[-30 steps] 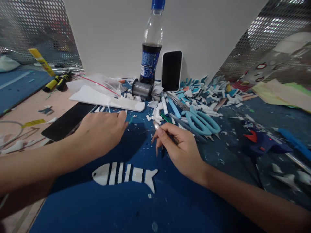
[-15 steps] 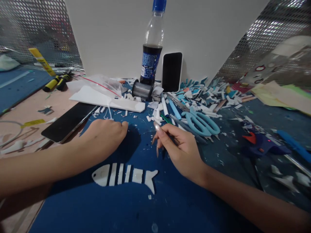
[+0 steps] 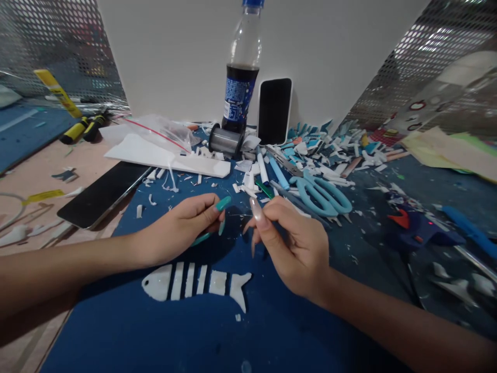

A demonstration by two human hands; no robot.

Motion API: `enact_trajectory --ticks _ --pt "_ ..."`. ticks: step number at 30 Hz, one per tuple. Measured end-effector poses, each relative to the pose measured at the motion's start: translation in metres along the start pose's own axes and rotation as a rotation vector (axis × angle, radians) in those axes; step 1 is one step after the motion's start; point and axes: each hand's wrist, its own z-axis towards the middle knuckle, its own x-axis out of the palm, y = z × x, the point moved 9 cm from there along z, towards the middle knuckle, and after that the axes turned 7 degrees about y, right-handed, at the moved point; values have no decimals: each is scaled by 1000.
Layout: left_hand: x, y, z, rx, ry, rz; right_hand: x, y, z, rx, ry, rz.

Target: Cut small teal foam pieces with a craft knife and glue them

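Nearest the camera, low in the middle of the frame, a white fish cutout (image 3: 196,282) with dark stripe gaps lies flat on the blue mat (image 3: 155,331) that covers this part of the table. Just above it the two hands meet at the centre of the picture: the left hand (image 3: 182,225), coming in from the lower left, has its fingers curled closed and pinched at the tips, and the right hand (image 3: 289,238), coming in from the lower right, is likewise pinched shut, thumb against forefinger. A thin thread (image 3: 237,214) runs between the two pinches, taut and barely visible, above the mat. Right of the hands lie light blue scissors (image 3: 320,194), and further right, near the frame edge, a dark blue glue gun (image 3: 417,228). Left of the hands a black phone (image 3: 101,194) lies flat at the mat's edge. Beyond the hands sits a heap of white and blue scraps (image 3: 330,150), pens among them, and a white sheet (image 3: 163,158) under a clear bag. At the far wall, upper centre, a spool (image 3: 224,141) rests beside a cola bottle (image 3: 241,77), with a second phone (image 3: 274,111) leaning upright just to its right.
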Motion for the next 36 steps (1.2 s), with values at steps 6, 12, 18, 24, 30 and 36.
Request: enact_trajectory --ticks 6,12,18,24,30,36 --pt "7 4 -3 1 28 -133 2 6 1 -81 -5 -60" --pt "6 5 -2 10 24 -156 5 4 1 -72 19 -74" --pt "7 6 -3 13 44 -181 5 3 1 -52 43 -85" --pt "7 7 -3 22 42 -195 5 2 2 -43 44 -90" --pt "7 6 -4 5 36 -205 8 0 3 -29 54 -91" --pt "4 6 -2 -6 -2 -185 10 3 2 -51 66 -95"
